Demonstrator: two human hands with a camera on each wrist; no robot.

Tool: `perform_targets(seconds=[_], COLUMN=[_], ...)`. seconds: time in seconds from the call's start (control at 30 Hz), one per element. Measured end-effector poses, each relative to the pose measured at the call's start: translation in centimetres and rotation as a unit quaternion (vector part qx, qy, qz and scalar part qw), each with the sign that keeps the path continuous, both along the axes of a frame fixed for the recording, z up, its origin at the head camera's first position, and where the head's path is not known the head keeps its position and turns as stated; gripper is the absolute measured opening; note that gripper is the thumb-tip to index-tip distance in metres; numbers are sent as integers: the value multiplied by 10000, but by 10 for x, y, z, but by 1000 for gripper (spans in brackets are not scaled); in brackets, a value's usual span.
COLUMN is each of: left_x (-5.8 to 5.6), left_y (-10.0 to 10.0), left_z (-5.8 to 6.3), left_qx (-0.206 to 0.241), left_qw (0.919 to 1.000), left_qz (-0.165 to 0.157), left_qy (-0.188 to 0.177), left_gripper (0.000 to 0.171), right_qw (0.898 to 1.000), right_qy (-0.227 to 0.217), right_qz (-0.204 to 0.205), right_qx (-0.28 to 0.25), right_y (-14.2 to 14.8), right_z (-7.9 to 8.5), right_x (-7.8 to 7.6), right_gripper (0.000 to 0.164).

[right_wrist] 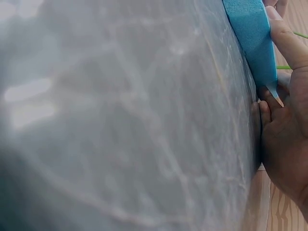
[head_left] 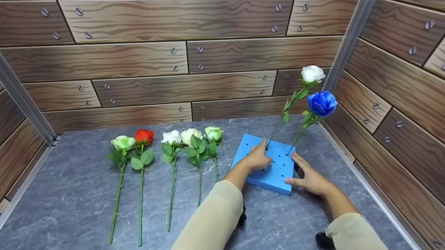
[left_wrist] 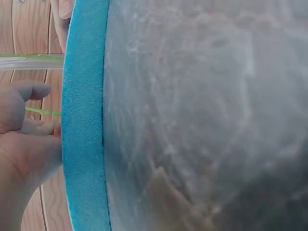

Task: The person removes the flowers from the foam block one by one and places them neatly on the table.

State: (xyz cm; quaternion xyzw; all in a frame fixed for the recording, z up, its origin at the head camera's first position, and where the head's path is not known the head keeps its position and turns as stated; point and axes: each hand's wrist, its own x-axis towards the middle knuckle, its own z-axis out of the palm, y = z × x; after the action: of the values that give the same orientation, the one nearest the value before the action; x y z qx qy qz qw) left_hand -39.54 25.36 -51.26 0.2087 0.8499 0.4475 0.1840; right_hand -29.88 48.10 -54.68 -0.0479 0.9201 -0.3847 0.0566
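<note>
A blue foam block [head_left: 274,177] dotted with small holes lies on the grey table. Two artificial flowers stand in it, a white rose [head_left: 312,74] and a blue rose [head_left: 321,103], both leaning right. My left hand [head_left: 259,159] rests over the block's top, its index finger extended right at the white rose's stem. In the left wrist view the thumb [left_wrist: 36,90] stands apart from the other fingers, and a green stem [left_wrist: 43,111] shows beyond them. My right hand [head_left: 313,179] holds the block's right side, thumb [right_wrist: 284,36] over the top edge, fingers along the side.
Several roses lie in a row left of the block: a greenish-white rose [head_left: 123,143], a red rose [head_left: 144,136], a white rose [head_left: 171,137], a cream rose [head_left: 190,136] and a pale green rose [head_left: 213,133]. Wood-patterned walls [head_left: 131,59] enclose the table.
</note>
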Motion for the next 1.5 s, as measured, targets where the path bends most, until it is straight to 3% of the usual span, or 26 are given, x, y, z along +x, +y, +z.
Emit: perform_targets(seconds=[0.27,0.6,0.87,1.0,1.3,1.5], left_x=[-1,0,-2,-3,-2,0], left_y=[-3,-2,-4,-3,-1,-2], left_z=[3,5,2,-1,-6,-7], left_qx=[329,473,1034,1334,1506,1687], left_qw=[9990,9989,9946,9907,9844,9804], left_qz=[20,-9,105,256,881,894], left_qy=[-299,61,-25,-11,244,497], left_gripper=[87,68,49,37,19,22], right_qw=[9999,9999,9999,9999,9999,9999], right_qy=[107,45,-130,-115,-19,-91], right_qz=[88,95,-34,-53,-88,-108], right_qx=[74,-53,-86,-94,77,11], right_y=[-4,-4,-4,-4,-3,-3], right_z=[4,6,6,4,2,1], right_x=[-1,-1,-1,-2,0,1], right_gripper=[110,110,113,114,112,113])
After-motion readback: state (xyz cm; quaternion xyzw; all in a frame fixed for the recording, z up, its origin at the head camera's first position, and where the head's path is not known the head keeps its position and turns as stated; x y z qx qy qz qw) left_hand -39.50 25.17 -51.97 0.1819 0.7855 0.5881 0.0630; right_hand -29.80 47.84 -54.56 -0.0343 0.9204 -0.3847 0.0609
